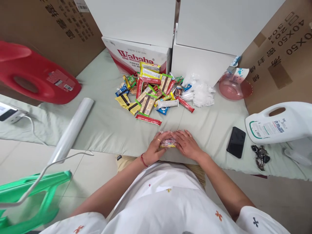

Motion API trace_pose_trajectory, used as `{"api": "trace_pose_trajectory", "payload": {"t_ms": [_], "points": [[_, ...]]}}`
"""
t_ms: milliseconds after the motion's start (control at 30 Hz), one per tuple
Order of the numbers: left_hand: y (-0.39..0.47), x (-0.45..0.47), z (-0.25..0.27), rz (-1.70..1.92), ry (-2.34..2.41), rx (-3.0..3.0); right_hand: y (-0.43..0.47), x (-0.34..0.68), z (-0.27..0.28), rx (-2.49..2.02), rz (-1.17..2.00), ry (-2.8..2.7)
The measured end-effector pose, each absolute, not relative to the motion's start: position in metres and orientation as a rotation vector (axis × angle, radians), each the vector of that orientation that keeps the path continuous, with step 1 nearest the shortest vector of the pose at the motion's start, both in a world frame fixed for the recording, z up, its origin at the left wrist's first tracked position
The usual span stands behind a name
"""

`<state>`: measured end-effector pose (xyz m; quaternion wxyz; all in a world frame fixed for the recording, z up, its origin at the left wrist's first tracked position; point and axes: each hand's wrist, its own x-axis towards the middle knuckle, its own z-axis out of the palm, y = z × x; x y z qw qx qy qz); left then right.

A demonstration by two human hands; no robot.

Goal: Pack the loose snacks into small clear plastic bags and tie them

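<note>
A small snack packet (168, 143) in crinkled clear plastic, yellow and reddish, lies at the near edge of the cloth-covered table. My left hand (156, 148) is closed around its left end, a red cord on the wrist. From the other side my right hand (188, 145) grips the right end, fingers over the top. My fingers cover parts of the packet. Beyond them is a heap of wrapped snack bars (147, 104); a red-wrapped bar (148, 119) lies closest to my hands. Crumpled clear plastic bags (200, 92) sit right of the heap.
White boxes (204, 61) and a Wahaha carton (114, 55) stand behind. At left are a red jug (46, 78), a plastic film roll (73, 130) and a green stool (46, 191). At right are a pink bowl (229, 89), white jug (287, 120), phone (236, 142) and keys (260, 156).
</note>
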<state>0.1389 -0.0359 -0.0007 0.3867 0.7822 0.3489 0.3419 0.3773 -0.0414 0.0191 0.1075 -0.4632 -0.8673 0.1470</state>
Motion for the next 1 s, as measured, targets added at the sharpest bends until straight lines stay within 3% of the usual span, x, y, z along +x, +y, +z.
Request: {"api": "trace_pose_trajectory", "payload": {"t_ms": [133, 267, 700, 1000], "points": [[-0.042, 0.125, 0.0, 1.278, 1.41, 1.658, -0.044, 0.374, 0.007, -1.385, 0.392, -2.597], [-0.043, 0.126, 0.001, 1.101, 1.77, 1.756, -0.048, 0.376, 0.005, -1.389, 0.374, -2.583], [-0.047, 0.182, 0.01, 0.863, 1.449, 2.642, -0.052, 0.37, 0.006, -1.439, 0.291, -2.563], [-0.068, 0.165, -0.012, 0.775, 1.314, 2.818, -0.055, 0.37, 0.001, -1.386, 0.131, -2.497]]}}
